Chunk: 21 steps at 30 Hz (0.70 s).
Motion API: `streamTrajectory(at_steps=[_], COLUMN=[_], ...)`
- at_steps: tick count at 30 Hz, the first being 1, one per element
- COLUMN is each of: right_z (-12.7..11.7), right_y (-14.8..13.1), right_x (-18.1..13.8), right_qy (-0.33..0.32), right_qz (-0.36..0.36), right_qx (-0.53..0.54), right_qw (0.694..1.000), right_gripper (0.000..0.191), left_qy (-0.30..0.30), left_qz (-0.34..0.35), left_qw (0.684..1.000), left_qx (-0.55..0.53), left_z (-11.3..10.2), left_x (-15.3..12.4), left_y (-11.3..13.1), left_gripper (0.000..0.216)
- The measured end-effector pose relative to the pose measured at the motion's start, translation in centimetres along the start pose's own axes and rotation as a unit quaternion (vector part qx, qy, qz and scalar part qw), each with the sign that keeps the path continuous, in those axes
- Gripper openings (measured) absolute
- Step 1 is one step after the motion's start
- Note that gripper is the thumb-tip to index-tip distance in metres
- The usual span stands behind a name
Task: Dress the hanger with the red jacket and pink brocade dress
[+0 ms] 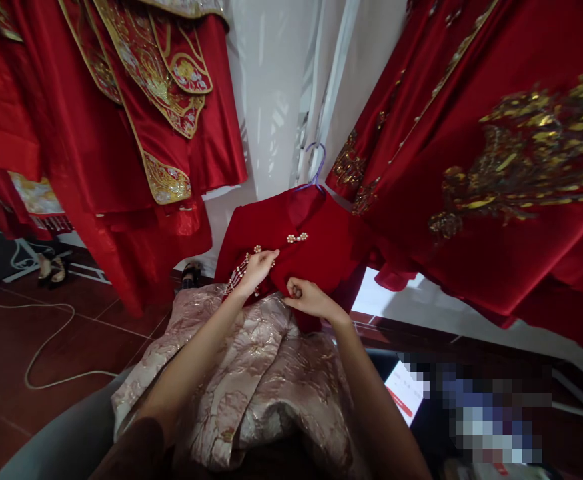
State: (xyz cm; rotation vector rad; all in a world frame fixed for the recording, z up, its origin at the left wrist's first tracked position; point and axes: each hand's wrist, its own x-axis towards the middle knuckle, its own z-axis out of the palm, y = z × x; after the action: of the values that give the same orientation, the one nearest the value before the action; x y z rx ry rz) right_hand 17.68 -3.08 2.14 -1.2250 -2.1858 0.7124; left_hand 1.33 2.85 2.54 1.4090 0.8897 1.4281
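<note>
A small red jacket (321, 237) with pearl button clasps hangs on a purple hanger (315, 167) in front of me. My left hand (257, 269) pinches a pearl clasp and the beaded tassel at the jacket's front. Just right of it, my right hand (307, 298) is closed on the red fabric at the jacket's lower edge. Below both arms, a pale pink brocade garment (251, 373) is draped across a grey surface (66, 440).
Red robes with gold embroidery hang at the left (136, 100) and at the right (496, 153). White curtains (291, 80) hang behind. A white cable (46, 347) loops over the dark red floor. Sandals (54, 270) stand at the left. Papers (404, 390) lie at the lower right.
</note>
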Motion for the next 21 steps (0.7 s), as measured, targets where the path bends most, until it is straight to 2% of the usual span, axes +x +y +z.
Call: streamTrajectory(at_steps=[3,6,9,12,15,19,21], right_z=[-0.8,-1.6,-2.0,-2.0,-2.1,-2.3,-2.5], right_y=[0.5,0.9,1.0,0.9,0.8,0.7,0.4], right_x=[-0.5,-0.9,-1.1,-1.1,-1.2,-1.7,-2.0], right_qy=[-0.054,-0.072,-0.073,-0.076,-0.083,-0.107,-0.078], right_qz=[0.016,0.036,0.045,0.046,0.051,0.076,0.06], right_qx=[-0.001,-0.008,-0.014,-0.011,0.006,0.039,0.029], right_qw=[0.998,0.997,0.996,0.996,0.995,0.991,0.995], right_gripper=[0.016,0.018,0.019,0.02,0.024,0.035,0.039], left_qy=[-0.062,-0.097,-0.119,-0.139,-0.14,-0.166,-0.182], left_qz=[0.156,0.271,0.327,0.337,0.336,0.35,0.375], left_qw=[0.976,0.908,0.819,0.761,0.741,0.746,0.743], left_qx=[0.136,0.306,0.456,0.537,0.564,0.542,0.523], left_z=[0.6,1.1,1.6,1.9,2.1,2.0,1.9], left_x=[1.6,3.0,3.9,4.6,5.3,5.4,5.2], left_y=[1.9,3.9,5.3,5.9,6.1,6.2,6.4], left_gripper=[0.02,0.021,0.023,0.024,0.024,0.016,0.012])
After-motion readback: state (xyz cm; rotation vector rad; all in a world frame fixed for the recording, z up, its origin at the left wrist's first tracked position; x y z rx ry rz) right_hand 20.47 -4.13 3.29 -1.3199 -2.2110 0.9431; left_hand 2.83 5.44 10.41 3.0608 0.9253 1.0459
